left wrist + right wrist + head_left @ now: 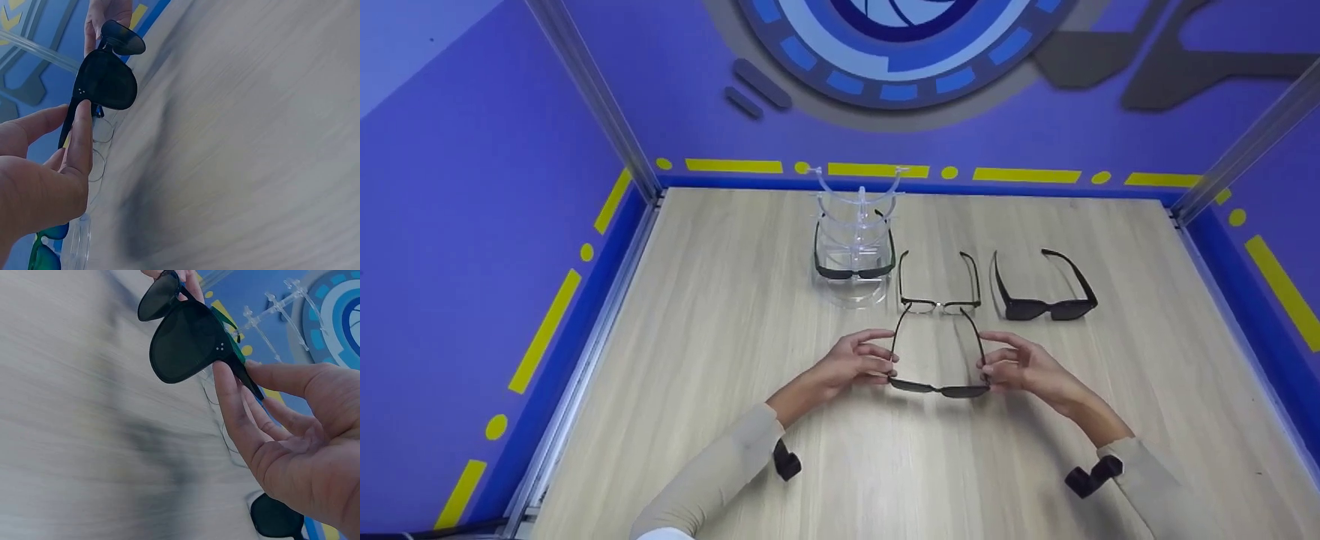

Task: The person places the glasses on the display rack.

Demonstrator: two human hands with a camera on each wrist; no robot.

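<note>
Dark sunglasses (939, 390) are held up between both hands, lenses toward me and temples pointing away. My left hand (851, 361) pinches the left temple close to its hinge. On the other side my right hand (1027, 367) pinches the right temple the same way. Three small dots mark the frame corner beside each dark lens (107, 81), (185, 343) in the wrist views. Just beyond lie clear-lens eyeglasses (939, 306), their temples unfolded. The sunglasses' temple tips overlap them in the head view.
A clear plastic eyewear stand (861, 217) stands at the back, with green-tinted sunglasses (855, 273) on a low tier. Black chunky sunglasses (1050, 309) lie open at right on the wooden table (720, 300). Blue-purple panels (585, 150) enclose the back and sides.
</note>
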